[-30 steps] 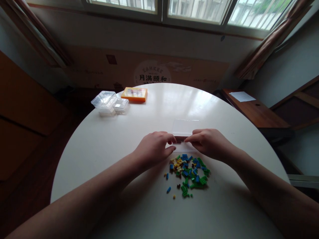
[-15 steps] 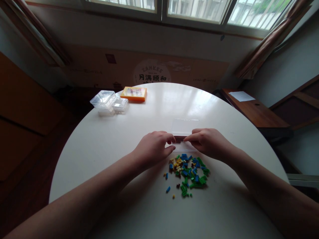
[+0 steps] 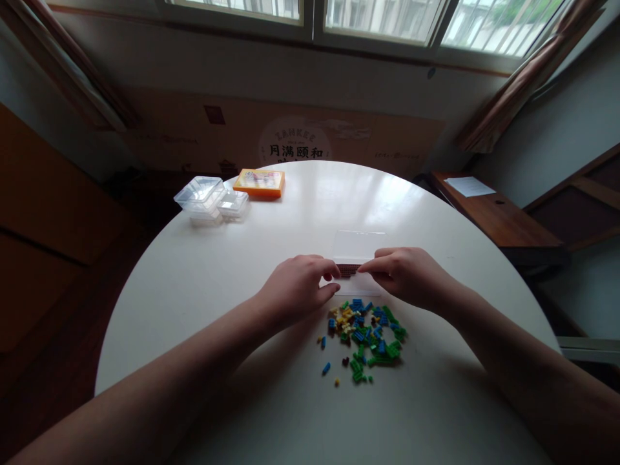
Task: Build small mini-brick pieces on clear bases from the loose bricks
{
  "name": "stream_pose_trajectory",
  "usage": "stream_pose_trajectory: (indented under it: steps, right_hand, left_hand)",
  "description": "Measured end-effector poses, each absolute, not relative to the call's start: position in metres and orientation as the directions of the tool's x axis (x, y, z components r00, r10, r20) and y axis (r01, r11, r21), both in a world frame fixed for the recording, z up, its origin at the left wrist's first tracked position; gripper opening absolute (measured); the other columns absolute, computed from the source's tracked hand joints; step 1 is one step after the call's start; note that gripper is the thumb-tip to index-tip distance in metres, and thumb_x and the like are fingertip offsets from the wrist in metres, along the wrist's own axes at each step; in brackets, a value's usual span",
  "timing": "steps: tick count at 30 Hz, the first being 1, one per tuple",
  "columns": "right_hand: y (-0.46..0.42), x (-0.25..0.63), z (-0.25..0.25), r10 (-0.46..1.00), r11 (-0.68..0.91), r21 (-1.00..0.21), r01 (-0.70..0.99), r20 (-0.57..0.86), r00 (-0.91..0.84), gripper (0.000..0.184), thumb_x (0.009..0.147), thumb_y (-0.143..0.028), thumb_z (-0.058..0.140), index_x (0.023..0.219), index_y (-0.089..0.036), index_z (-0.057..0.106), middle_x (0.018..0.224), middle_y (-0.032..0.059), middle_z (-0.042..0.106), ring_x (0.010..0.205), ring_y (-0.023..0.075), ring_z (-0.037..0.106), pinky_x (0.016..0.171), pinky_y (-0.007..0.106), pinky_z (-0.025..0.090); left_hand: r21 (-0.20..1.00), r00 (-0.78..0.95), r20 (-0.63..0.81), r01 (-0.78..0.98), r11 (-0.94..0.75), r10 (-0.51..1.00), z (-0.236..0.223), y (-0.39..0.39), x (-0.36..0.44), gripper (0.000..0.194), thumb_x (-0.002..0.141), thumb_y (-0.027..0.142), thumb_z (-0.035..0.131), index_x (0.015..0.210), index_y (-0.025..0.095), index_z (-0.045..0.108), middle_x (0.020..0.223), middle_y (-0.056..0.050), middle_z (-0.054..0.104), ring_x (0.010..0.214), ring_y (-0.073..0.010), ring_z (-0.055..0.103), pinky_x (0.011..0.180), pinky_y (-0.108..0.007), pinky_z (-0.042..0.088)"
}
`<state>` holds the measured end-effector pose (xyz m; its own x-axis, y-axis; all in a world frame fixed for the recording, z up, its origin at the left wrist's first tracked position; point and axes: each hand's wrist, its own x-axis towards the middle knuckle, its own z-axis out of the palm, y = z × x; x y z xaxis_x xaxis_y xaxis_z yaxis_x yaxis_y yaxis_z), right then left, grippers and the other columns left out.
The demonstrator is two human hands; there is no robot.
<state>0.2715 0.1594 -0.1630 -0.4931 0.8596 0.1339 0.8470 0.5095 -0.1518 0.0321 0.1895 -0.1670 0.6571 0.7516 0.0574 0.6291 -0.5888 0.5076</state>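
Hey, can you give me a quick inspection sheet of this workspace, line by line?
Surface: round white table, glossy, with window light reflecting at its far side.
Job's things: open clear case with dark brown pieces in rows; loose colored bricks nearer the person.
Clutter: clear plastic boxes and an orange box at the far left.
Hands: left hand at the case, fingers parted; right hand at the brown pieces, index finger extended.
Cables: nothing seen.
Surroundings: windows, curtains, wooden side table with paper.
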Motion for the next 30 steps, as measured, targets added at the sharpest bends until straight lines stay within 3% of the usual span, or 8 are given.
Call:
stream_pose_trajectory:
  steps: [6,11,18,25,30]
  right_hand:
    - [0.148,0.282,-0.138,0.857,0.506,-0.165,0.847,0.212,-0.470,0.028,0.089,-0.017,0.056,0.102,-0.030,0.077,0.083,-0.0011,0.071,0.067,0.0098,0.060,0.059,0.022,0.038]
    - [0.140,0.289,-0.120,0.829,0.546,-0.156,0.823,0.239,-0.505,0.026,0.091,-0.019,0.055,0.102,-0.028,0.077,0.077,0.0000,0.069,0.062,0.0088,0.057,0.058,0.022,0.036]
    - [0.130,0.287,-0.110,0.800,0.594,-0.113,0.797,0.192,-0.569,0.022,0.092,-0.022,0.057,0.100,-0.026,0.076,0.077,-0.0001,0.069,0.064,0.0099,0.059,0.059,0.024,0.036]
    - [0.123,0.287,-0.092,0.787,0.512,-0.144,0.847,0.474,-0.395,0.022,0.092,-0.024,0.056,0.102,-0.023,0.075,0.085,0.0030,0.070,0.069,0.0121,0.059,0.063,0.026,0.040]
    - [0.118,0.276,-0.090,0.801,0.523,-0.188,0.831,0.440,-0.405,0.022,0.091,-0.023,0.057,0.102,-0.022,0.075,0.082,0.0020,0.069,0.063,0.0102,0.055,0.061,0.025,0.038]
  left_hand:
    - [0.516,0.671,0.096,0.598,-0.614,0.735,-0.162,0.191,0.031,0.014,0.087,0.030,0.061,0.092,0.022,0.072,0.090,-0.002,0.072,0.072,-0.0150,0.061,0.064,-0.026,0.044]
    - [0.464,0.680,0.117,0.607,-0.645,0.724,-0.155,0.203,0.021,0.019,0.088,0.032,0.059,0.079,0.017,0.067,0.080,-0.003,0.069,0.068,-0.0141,0.059,0.061,-0.024,0.041]
    - [0.414,0.814,-0.093,0.556,-0.721,0.574,-0.151,0.207,0.011,0.026,0.089,0.036,0.058,0.070,0.019,0.063,0.069,-0.001,0.063,0.060,-0.0124,0.051,0.055,-0.024,0.033]
    - [0.440,0.838,-0.128,0.527,-0.727,0.530,-0.152,0.206,0.011,0.025,0.087,0.036,0.058,0.070,0.019,0.063,0.070,-0.001,0.062,0.061,-0.0133,0.052,0.056,-0.025,0.035]
    - [0.408,0.856,-0.086,0.497,-0.766,0.509,-0.148,0.204,0.014,0.026,0.086,0.035,0.060,0.067,0.019,0.058,0.070,0.000,0.061,0.061,-0.0123,0.050,0.056,-0.025,0.033]
